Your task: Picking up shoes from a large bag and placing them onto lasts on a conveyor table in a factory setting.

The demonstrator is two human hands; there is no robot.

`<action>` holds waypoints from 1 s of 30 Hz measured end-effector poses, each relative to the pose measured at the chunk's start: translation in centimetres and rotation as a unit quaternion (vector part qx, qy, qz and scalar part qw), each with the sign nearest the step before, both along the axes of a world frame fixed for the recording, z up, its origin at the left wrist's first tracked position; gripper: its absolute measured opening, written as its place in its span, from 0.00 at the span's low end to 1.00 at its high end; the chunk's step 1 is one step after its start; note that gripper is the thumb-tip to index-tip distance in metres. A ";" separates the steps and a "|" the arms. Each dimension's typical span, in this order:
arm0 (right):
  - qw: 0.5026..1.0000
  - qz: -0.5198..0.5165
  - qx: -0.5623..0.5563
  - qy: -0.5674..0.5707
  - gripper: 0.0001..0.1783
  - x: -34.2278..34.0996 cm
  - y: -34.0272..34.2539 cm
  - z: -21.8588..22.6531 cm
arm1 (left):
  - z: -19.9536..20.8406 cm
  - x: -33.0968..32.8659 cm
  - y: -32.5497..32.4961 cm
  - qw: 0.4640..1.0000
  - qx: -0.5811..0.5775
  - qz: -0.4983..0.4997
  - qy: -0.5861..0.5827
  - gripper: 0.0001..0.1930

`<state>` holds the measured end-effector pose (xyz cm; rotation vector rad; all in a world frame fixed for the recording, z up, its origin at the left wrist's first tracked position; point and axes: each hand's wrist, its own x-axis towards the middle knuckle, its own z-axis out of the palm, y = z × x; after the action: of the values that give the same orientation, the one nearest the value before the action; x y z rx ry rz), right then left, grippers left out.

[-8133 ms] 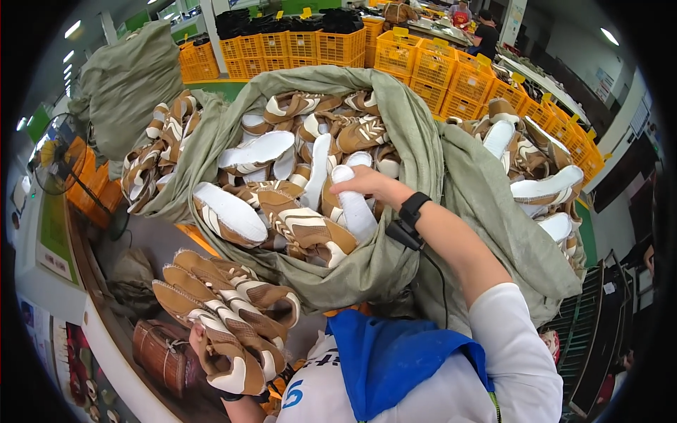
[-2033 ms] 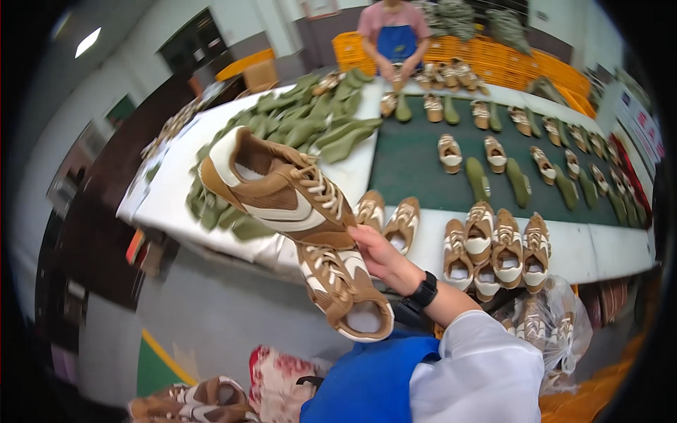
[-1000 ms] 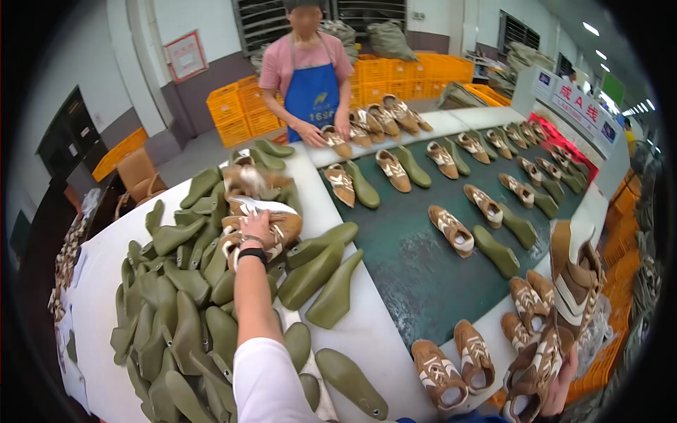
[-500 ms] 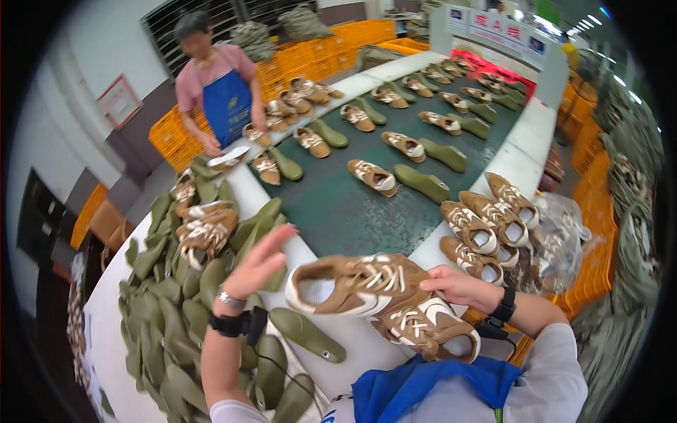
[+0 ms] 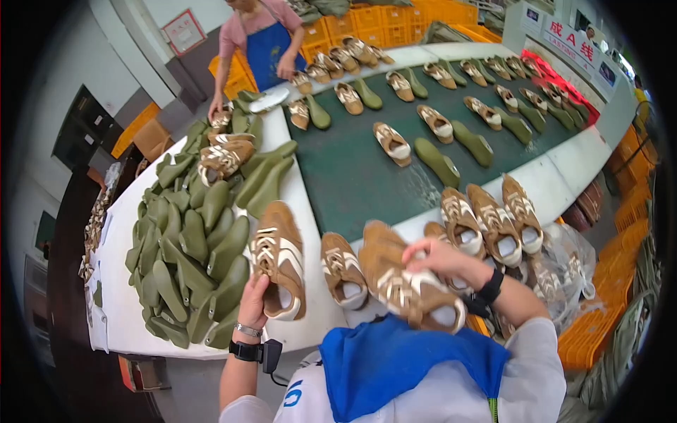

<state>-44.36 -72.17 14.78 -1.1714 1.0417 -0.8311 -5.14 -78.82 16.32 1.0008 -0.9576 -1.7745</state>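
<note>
My left hand (image 5: pixel 254 304) grips a brown sneaker (image 5: pixel 288 255) with white stripes and laces by its heel side, toe pointing away from me. My right hand (image 5: pixel 443 258) is closed on another brown sneaker (image 5: pixel 402 285), tilted over the table edge in front of my blue apron; motion blurs it, and it overlaps further shoes. Between my hands a third sneaker (image 5: pixel 343 271) stands on the white tabletop (image 5: pixel 321 211). To the left lies a large heap of green shoe lasts (image 5: pixel 187 247).
A green conveyor belt (image 5: pixel 352 183) carries sneakers and lasts in rows. Several sneakers (image 5: pixel 493 218) stand at the right beside a clear plastic bag (image 5: pixel 568 261) and orange crates (image 5: pixel 606 303). Across the table, a person in a blue apron (image 5: pixel 261 42) reaches toward shoes.
My left hand, open and empty before, now holds a sneaker. My right hand still grips a sneaker, now turned toe-away. A sneaker now stands between my hands, and the view has shifted.
</note>
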 end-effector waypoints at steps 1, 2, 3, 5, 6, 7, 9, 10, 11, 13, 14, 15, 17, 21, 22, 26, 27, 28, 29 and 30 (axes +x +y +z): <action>0.999 -0.045 0.024 -0.003 0.09 -1.0 -0.5 0.7 | -0.9 -0.2 0.9 1.000 0.012 -0.001 -0.004 0.19; 0.995 -0.092 0.047 -0.003 0.09 -2.0 -1.2 1.9 | -2.3 -0.3 1.3 0.999 -0.007 0.034 -0.020 0.20; 0.990 -0.133 0.040 0.009 0.09 -3.0 -1.8 2.9 | -3.5 -0.3 1.7 0.997 -0.027 0.067 -0.038 0.21; 0.982 -0.179 0.019 0.058 0.10 -4.2 -3.4 3.5 | -6.8 -0.9 2.3 0.996 -0.004 0.080 -0.038 0.22; 0.978 -0.186 0.005 0.093 0.11 -4.4 -4.0 2.7 | -8.9 -0.7 2.3 0.996 0.017 0.068 -0.049 0.22; 0.968 -0.165 -0.049 0.181 0.13 -4.9 -4.7 0.2 | -10.3 -1.7 2.2 0.997 0.016 0.036 -0.073 0.23; 0.904 -0.047 -0.084 0.417 0.24 -3.7 -5.3 -5.2 | -15.1 -1.9 1.8 0.988 0.054 -0.015 -0.142 0.25; 0.860 -0.002 -0.039 0.509 0.28 -1.8 -5.1 -5.6 | -15.5 -2.1 1.6 0.987 0.100 -0.029 -0.125 0.26; 0.839 0.006 0.028 0.543 0.34 -0.9 -5.3 -5.4 | -15.8 -2.1 1.6 0.987 0.101 -0.029 -0.123 0.26; 0.822 0.001 0.001 0.569 0.35 -1.2 -5.4 -4.7 | -15.9 -1.7 1.4 0.965 0.109 0.036 -0.237 0.29; 0.805 -0.002 -0.026 0.593 0.35 -0.9 -5.4 -3.8 | -15.4 -0.9 1.6 0.964 0.112 0.041 -0.236 0.29; 0.776 -0.036 -0.087 0.623 0.34 -0.6 -5.1 -2.8 | -14.8 0.0 1.9 0.951 0.073 0.017 -0.301 0.29; 0.789 -0.036 -0.130 0.599 0.32 -1.5 -5.2 -0.7 | -13.1 1.5 1.8 0.922 -0.014 -0.008 -0.386 0.28; 0.829 0.073 -0.184 0.523 0.25 2.9 -7.4 5.1 | -9.4 3.4 0.5 0.861 -0.066 0.047 -0.502 0.22; 0.834 0.107 -0.191 0.507 0.23 5.2 -8.5 5.4 | -9.7 3.7 -0.1 0.811 -0.165 0.127 -0.547 0.21; 0.793 0.299 -0.195 0.494 0.21 19.1 -13.0 3.5 | -14.2 6.9 -2.8 0.920 -0.115 0.206 -0.312 0.19; 0.797 0.314 -0.246 0.454 0.28 22.3 -13.8 0.4 | -14.7 7.7 -3.1 0.923 -0.085 0.206 -0.314 0.18; 0.811 0.357 -0.172 0.431 0.34 25.0 -14.5 -0.3 | -14.4 8.2 -3.3 0.923 -0.084 0.210 -0.312 0.18; 0.802 0.349 -0.181 0.450 0.36 27.7 -14.6 -1.6 | -14.0 9.1 -3.1 0.890 -0.124 0.226 -0.377 0.16; 0.807 0.352 -0.167 0.444 0.39 29.8 -14.6 -3.1 | -13.2 10.1 -2.6 0.848 -0.166 0.244 -0.440 0.15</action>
<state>-14.51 -86.78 11.69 -2.1755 1.0543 0.2105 5.00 -81.38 3.14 1.6818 -1.3311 -0.6415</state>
